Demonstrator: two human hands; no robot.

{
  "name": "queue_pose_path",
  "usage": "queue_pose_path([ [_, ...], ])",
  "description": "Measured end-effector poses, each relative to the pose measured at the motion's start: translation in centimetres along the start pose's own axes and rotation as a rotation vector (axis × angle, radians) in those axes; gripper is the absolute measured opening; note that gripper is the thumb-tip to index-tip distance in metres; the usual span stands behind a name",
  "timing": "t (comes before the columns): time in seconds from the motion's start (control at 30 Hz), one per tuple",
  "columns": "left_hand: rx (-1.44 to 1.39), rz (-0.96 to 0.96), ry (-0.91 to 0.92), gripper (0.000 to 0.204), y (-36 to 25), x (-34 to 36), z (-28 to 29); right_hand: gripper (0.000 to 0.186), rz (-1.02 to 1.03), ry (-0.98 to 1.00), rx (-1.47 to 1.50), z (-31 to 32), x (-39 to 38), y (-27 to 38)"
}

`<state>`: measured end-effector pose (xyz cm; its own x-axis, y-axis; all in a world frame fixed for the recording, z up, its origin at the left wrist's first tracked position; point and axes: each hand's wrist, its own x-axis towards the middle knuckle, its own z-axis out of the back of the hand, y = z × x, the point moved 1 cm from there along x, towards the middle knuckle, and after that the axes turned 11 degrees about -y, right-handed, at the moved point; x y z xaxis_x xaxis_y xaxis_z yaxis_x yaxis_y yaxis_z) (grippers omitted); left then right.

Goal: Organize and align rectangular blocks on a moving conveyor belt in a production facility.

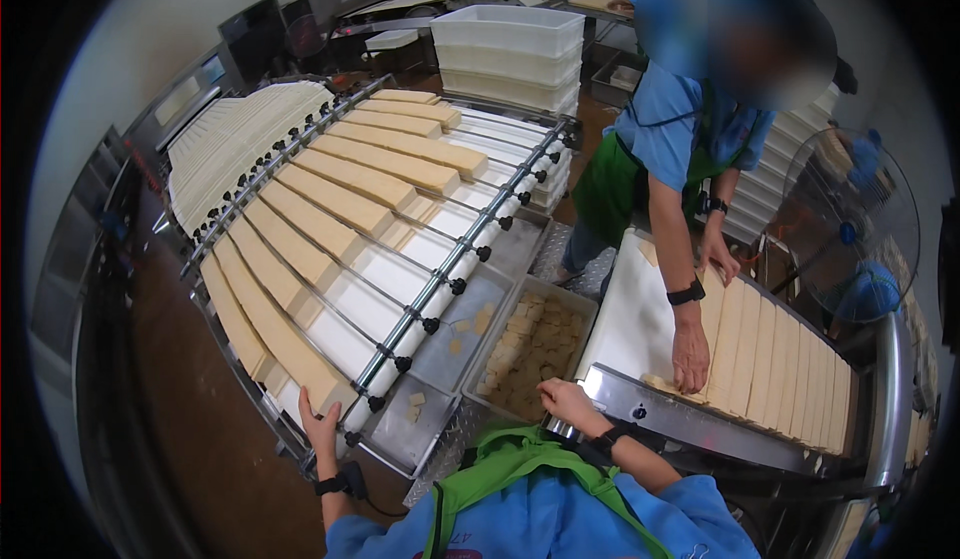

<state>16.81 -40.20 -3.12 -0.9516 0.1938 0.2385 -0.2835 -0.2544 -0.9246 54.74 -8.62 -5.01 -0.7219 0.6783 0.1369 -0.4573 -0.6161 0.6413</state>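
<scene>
My left hand [318, 424] is at the near corner of a sloped white conveyor, thumb and fingers apart. Its fingertips are at the end of a long row of pale tan square crackers [318, 379]; whether they press on it is hard to tell. More cracker rows [345, 164] lie side by side between thin metal rods. My right hand [572, 406] is closed, fingers curled, beside the metal edge [625, 399] of a second conveyor on the right. What it holds, if anything, is hidden. Near it, a plastic bin [588, 304] contains many loose square crackers [530, 344].
A co-worker in blue and green [660, 149] leans over the right conveyor [630, 309], both hands at its cracker rows [770, 349]. Metal trays [455, 304] with a few crackers lie beside the bin. Stacked white tubs [510, 34] stand behind. A bar with black knobs [457, 286] crosses the left conveyor.
</scene>
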Motion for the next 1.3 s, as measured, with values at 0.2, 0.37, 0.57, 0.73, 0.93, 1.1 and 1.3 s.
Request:
queue_pose_path([
  [0.2, 0.01, 0.003, -0.027, 0.077, 0.3, 0.0, -0.1, 0.023, 0.023, -0.018, 0.003, -0.2, 0.0, -0.3],
  [0.37, 0.028, 0.017, -0.039, 0.076, 0.2, -0.1, -0.1, 0.022, 0.013, -0.02, 0.01, 0.0, 0.0, 0.0],
  [0.57, 0.053, 0.025, -0.053, 0.073, -0.5, -0.2, -0.2, 0.022, 0.025, -0.029, 0.012, -0.1, -0.1, -0.1],
  [0.73, 0.056, 0.017, -0.056, 0.071, -0.4, -0.2, -0.3, 0.022, 0.027, -0.03, 0.007, -0.3, 0.0, -0.4],
  [0.93, 0.049, 0.02, -0.064, 0.069, 0.0, 0.1, -0.7, 0.022, 0.032, -0.03, -0.016, -0.1, 0.4, -0.4],
  [1.1, 0.051, 0.008, -0.086, 0.069, 0.6, 0.2, 0.1, 0.022, 0.041, -0.03, -0.005, -0.2, 0.4, 0.0],
  [1.3, 0.098, 0.021, -0.072, 0.07, 0.7, 0.0, 0.5, 0.021, 0.031, -0.015, -0.016, -0.8, -0.3, -0.2],
])
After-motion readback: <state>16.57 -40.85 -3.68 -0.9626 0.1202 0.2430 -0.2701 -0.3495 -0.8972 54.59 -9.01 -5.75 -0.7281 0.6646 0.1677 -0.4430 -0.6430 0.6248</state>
